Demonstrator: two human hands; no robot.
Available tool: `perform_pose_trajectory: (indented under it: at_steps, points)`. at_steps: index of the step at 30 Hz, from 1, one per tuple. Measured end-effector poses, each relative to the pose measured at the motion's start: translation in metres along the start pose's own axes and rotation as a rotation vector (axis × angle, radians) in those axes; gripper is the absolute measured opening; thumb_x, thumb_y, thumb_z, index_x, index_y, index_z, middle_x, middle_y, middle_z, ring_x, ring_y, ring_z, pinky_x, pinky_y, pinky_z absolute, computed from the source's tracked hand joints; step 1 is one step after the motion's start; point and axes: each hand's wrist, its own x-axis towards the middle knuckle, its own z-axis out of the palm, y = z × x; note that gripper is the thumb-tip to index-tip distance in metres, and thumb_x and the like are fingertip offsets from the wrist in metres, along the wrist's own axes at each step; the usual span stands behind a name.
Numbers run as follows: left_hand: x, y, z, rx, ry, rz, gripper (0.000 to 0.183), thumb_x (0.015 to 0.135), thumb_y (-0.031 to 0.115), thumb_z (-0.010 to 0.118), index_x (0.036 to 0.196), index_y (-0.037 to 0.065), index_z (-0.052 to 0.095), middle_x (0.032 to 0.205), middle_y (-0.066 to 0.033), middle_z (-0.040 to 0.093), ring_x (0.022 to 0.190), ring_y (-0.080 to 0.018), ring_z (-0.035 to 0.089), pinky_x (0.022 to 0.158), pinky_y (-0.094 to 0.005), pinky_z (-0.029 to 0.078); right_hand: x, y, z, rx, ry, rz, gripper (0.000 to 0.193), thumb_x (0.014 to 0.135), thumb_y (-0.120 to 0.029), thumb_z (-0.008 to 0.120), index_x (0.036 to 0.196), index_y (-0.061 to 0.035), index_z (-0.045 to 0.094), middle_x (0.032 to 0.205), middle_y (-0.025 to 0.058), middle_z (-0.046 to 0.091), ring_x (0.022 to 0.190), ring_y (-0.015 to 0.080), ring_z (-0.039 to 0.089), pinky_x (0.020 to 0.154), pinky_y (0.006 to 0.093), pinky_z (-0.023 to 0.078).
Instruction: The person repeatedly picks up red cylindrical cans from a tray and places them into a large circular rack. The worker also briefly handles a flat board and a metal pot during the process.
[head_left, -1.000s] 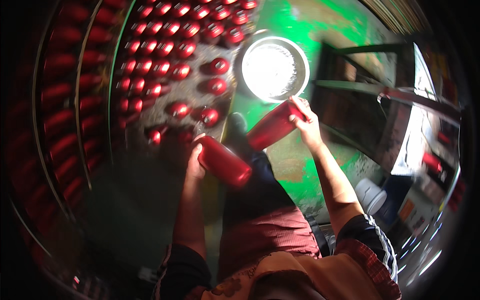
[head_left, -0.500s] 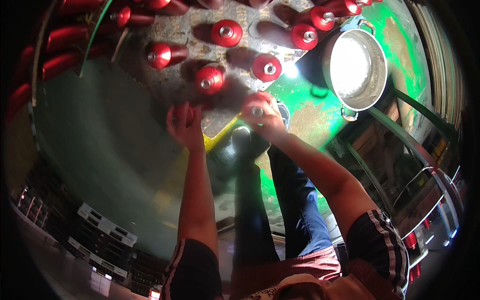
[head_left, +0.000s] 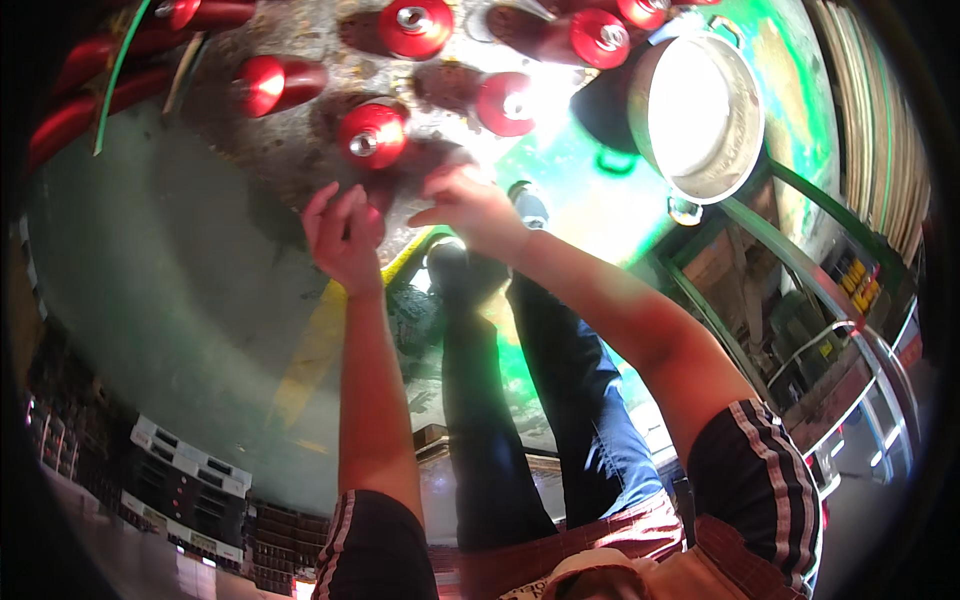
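Observation:
My left hand (head_left: 340, 235) has its fingers raised and apart. A red bottle-shaped metal piece (head_left: 376, 226) shows beside the palm, mostly hidden behind the hand, and the fingers do not appear closed around it. My right hand (head_left: 480, 210) reaches to the left at about the same height, its thumb and fingers apart and their tips blurred. I see nothing in its grasp. Just beyond both hands stands a red metal bottle (head_left: 374, 136) with a silver threaded neck. Another red bottle (head_left: 506, 104) stands farther right, washed out by glare.
More red bottles, such as one at the back (head_left: 416, 28), stand on the stained surface (head_left: 330, 60). A large two-handled metal pot (head_left: 745, 130) sits at right on the green-painted area. Metal rails (head_left: 800, 255) and stacked sheets (head_left: 865, 130) lie beyond. My shoes are below the hands.
The view has shifted, so the bottles and pot sit higher and farther left. The bottle seen in my right hand no longer shows there. My left fingers have come off the red piece.

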Motion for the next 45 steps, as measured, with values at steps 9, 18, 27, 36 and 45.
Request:
perform_pose_trajectory:
  at_steps: [9, 18, 27, 36, 45]
  points:
    - [0.048, 0.030, 0.019, -0.371, -0.251, -0.194, 0.053, 0.086, 0.001, 0.073, 0.136, 0.002, 0.054, 0.079, 0.0021, 0.058, 0.068, -0.0048, 0.053, 0.067, -0.0204, 0.046, 0.030, -0.011, -0.065, 0.367, 0.374, 0.849, 0.047, 0.079, -0.009, 0.078, 0.123, -0.0135, 0.063, 0.091, 0.0059, 0.062, 0.074, 0.0124, 0.055, 0.067, 0.0276, 0.049]
    - [0.046, 0.049, 0.028, -0.361, -0.185, -0.253, 0.008, 0.089, 0.004, 0.071, 0.096, 0.007, 0.068, 0.073, 0.0055, 0.057, 0.051, -0.0019, 0.040, 0.046, -0.0217, 0.033, 0.039, 0.026, -0.121, 0.113, 0.021, 0.668, 0.028, 0.082, -0.022, 0.071, 0.109, -0.0192, 0.064, 0.087, 0.0139, 0.068, 0.081, 0.0314, 0.068, 0.077, 0.0421, 0.053]
    - [-0.009, 0.236, -0.164, -0.227, -0.529, -0.041, 0.008, 0.086, -0.003, 0.072, 0.089, 0.001, 0.066, 0.082, 0.0000, 0.062, 0.077, -0.0091, 0.058, 0.074, -0.0259, 0.050, -0.047, -0.208, -0.326, 0.254, 0.121, 0.631, 0.022, 0.083, -0.018, 0.075, 0.103, -0.0101, 0.071, 0.089, 0.0057, 0.069, 0.082, 0.0186, 0.066, 0.074, 0.0334, 0.053]
    - [-0.022, 0.418, -0.259, -0.398, -0.857, 0.296, 0.010, 0.085, -0.005, 0.066, 0.092, 0.001, 0.063, 0.081, -0.0019, 0.058, 0.061, -0.0069, 0.050, 0.045, -0.0212, 0.038, -0.221, -0.566, -0.466, 0.237, 1.648, 0.196, 0.019, 0.076, 0.005, 0.072, 0.093, -0.0022, 0.067, 0.091, 0.0101, 0.071, 0.068, 0.0156, 0.066, 0.060, 0.0286, 0.057]
    - [-0.099, 0.609, -0.217, -0.291, -0.987, 0.625, 0.024, 0.084, 0.007, 0.076, 0.106, 0.002, 0.068, 0.099, -0.0119, 0.066, 0.085, -0.0193, 0.061, 0.067, -0.0295, 0.054, -0.489, -0.644, -0.435, 0.436, 2.145, -1.004, 0.026, 0.087, -0.015, 0.061, 0.108, -0.0015, 0.055, 0.109, 0.0133, 0.060, 0.086, 0.0211, 0.054, 0.078, 0.0395, 0.043]
